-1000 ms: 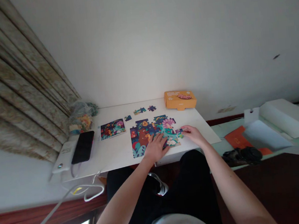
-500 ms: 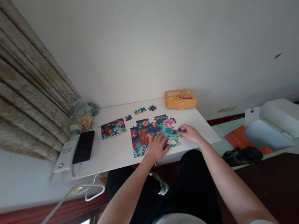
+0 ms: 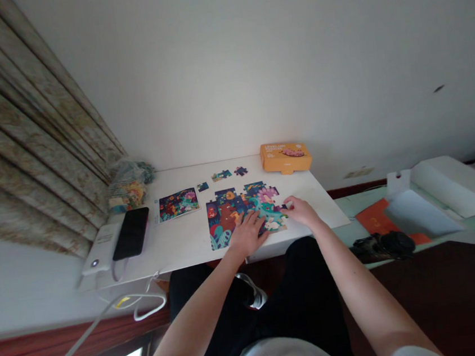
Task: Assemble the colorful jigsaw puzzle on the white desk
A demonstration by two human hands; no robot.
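Note:
A partly joined jigsaw puzzle (image 3: 227, 217) with colourful animals lies on the white table. My left hand (image 3: 247, 233) rests flat on its lower middle, fingers spread. At the puzzle's right edge, my right hand (image 3: 303, 212) pinches a small dark puzzle piece (image 3: 283, 207), mostly covered by the fingers. Loose pieces lie behind the puzzle: a single piece (image 3: 203, 187), a joined pair (image 3: 221, 175) and a purple piece (image 3: 241, 171). To the left is a picture card (image 3: 178, 204) showing a similar scene.
An orange puzzle box (image 3: 286, 157) stands at the back right of the table (image 3: 185, 243). On the left are a black phone (image 3: 131, 233), a white box (image 3: 101, 252) and a plastic bag (image 3: 130, 183). An open white carton (image 3: 427, 209) and a black object (image 3: 384, 246) lie off to the right.
The view has shifted very slightly. Both hands stay at nearly the same places on the puzzle, the right one still at its right edge.

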